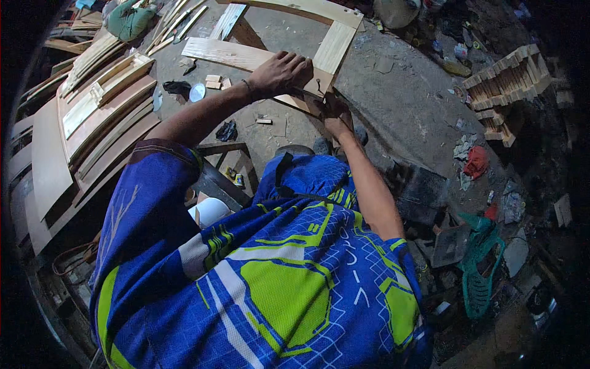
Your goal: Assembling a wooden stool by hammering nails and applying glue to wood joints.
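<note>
A pale wooden frame (pixel 335 49) of joined boards lies at the top middle, its near board (pixel 224 53) running from the left down to the near corner. My left hand (pixel 283 74) is closed in a fist over that board, close to the corner. Just below and right of it, my right hand (pixel 335 115) is closed at the corner, fingers curled and partly in shadow. A thin dark metal piece (pixel 319 87) stands up between the two hands. What either hand grips is hidden by the fingers.
Stacked boards (pixel 50 163) and planks fill the left side. Small wood blocks (pixel 213 82) and a white round lid (pixel 197 93) lie on the grey floor (pixel 393 104). At right are a pile of wooden strips (pixel 510 83), a red cloth (pixel 475 162) and a green plastic object (pixel 479 270).
</note>
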Demonstrator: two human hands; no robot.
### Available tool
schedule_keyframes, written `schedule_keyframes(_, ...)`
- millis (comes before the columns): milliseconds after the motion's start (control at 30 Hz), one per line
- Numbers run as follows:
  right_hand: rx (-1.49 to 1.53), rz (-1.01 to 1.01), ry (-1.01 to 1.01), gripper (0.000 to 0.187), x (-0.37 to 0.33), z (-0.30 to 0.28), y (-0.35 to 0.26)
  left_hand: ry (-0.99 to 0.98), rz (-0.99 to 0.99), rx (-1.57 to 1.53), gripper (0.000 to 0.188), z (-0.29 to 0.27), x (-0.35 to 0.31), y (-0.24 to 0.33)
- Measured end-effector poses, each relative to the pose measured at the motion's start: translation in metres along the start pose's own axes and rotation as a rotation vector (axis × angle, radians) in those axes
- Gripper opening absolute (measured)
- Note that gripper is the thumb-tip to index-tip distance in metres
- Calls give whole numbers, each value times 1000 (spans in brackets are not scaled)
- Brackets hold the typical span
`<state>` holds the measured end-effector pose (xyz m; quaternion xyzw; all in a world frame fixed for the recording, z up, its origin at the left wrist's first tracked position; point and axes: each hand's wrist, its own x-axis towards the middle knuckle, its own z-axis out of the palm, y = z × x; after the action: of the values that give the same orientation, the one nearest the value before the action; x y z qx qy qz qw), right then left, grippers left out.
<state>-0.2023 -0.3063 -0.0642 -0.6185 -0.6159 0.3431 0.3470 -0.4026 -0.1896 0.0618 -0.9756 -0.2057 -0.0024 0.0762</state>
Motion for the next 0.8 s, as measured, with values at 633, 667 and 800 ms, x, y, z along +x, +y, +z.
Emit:
schedule_keyframes(633, -312, -237, -472, 45, -3, 6, 44, 923, -1038, -597, 135, 73, -29, 195)
schedule_keyframes(667, 229, -62, -466, 36, -3, 8, 48, 910, -1085, -633, 130, 85, -27, 198)
schedule_keyframes(800, -115, -282, -640, 29, 14, 8, 48, 984, -1360, -875, 109, 104, -8, 197)
